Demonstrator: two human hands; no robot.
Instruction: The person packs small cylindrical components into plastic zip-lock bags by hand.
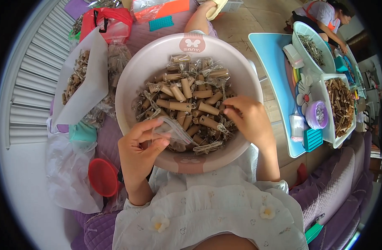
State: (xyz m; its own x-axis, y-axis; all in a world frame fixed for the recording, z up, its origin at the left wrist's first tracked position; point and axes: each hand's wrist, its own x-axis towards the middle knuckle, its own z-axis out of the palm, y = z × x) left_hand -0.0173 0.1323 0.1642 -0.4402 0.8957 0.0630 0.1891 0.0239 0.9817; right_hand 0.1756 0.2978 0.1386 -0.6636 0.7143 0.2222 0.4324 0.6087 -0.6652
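Basin: a pale, wide basin (128, 91) is set before the lap, the clock's centre here, with brown tubes (186, 88) and cords heaped inside it.
Left hand: at seven o'clock over the basin, a clear bag (177, 134) is pinched between thumb and fingers of the left hand (137, 143).
Right hand: held at four o'clock above the tubes, well apart from the other; whether anything is gripped by the right hand (251, 121) cannot be told.
Table: at three o'clock a blue table (268, 50) is laid with a purple cup (310, 118) and a white bin (340, 141) of brown pieces; a pale green basin (329, 62) is placed at two.
Left side: a white tray (95, 68) of tubes is tilted at ten; a red bowl (102, 177) and a white plastic bag (66, 166) are seen around eight.
Room: slatted white panelling (37, 83) is fixed at nine, tiled floor (257, 16) is shown at one, and a purple quilted sofa (328, 179) is placed at four — another person (324, 14) is seen bent over at two.
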